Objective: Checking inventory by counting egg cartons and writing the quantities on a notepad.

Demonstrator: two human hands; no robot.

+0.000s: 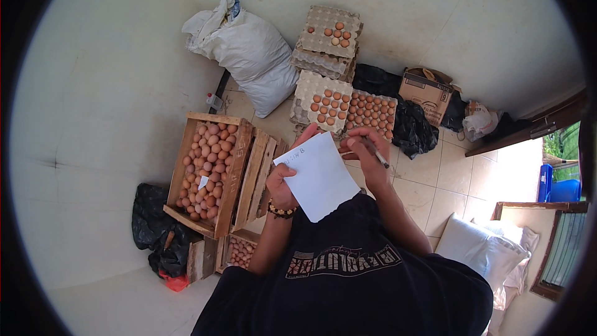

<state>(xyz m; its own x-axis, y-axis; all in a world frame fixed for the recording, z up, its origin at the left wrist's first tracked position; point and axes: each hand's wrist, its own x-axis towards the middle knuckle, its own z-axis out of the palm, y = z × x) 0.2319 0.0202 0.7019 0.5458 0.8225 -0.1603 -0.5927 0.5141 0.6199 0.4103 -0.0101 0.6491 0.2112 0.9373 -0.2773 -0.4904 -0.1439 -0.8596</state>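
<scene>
A white sheet of paper [320, 180] with a short handwritten line near its top edge is held in front of my chest. My left hand [283, 188], with a beaded bracelet at the wrist, grips the sheet's left side, thumb on top; its other fingers are partly behind the paper. My right hand [370, 155] is closed around a pen [382, 160] at the paper's upper right. Past the paper, several brown eggs sit in a grey egg tray [303, 87]. To its right is a fuller egg tray [393, 102].
A wooden crate of eggs [242, 149] stands at left, with another crate [221, 255] below it. A stack of egg trays [305, 34], a white sack [249, 50], a cardboard box [423, 94] and black plastic bags [413, 130] line the wall. White sacks [476, 246] lie at right near a doorway.
</scene>
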